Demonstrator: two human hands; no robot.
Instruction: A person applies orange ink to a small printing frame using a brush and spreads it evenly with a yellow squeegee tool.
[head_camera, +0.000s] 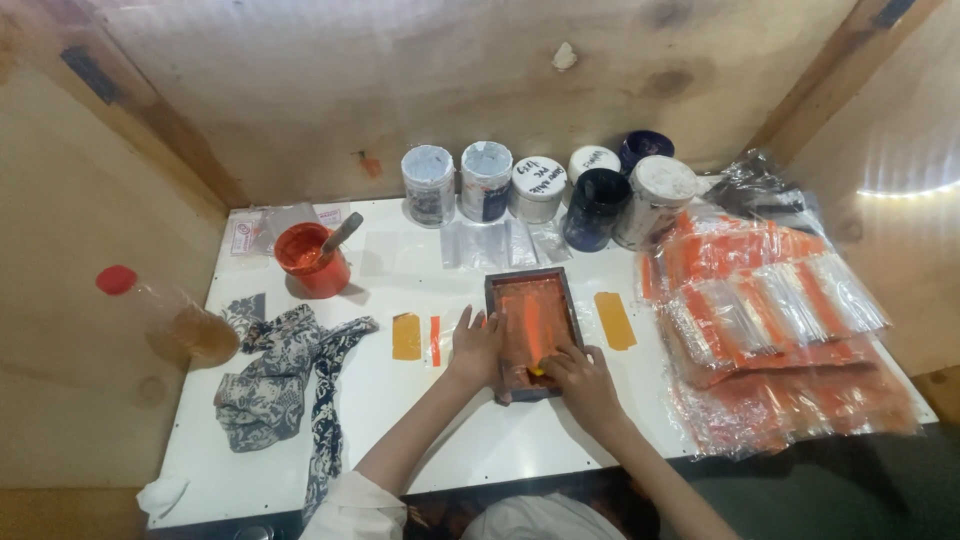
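Both forearms come up from the bottom edge and angle toward each other, so the 2 hands end near together, just apart. The left hand (477, 347) lies palm down, fingers spread and pointing away from the body, thumb turned inward toward the other hand; its wrist is straight, and a pale sleeve covers the arm near the elbow. The right hand (583, 378) is curled, knuckles up, fingers bent downward and bunched at the tips, seemingly pinching or pressing, though the fingertips are too small to tell. Its forearm is bare.
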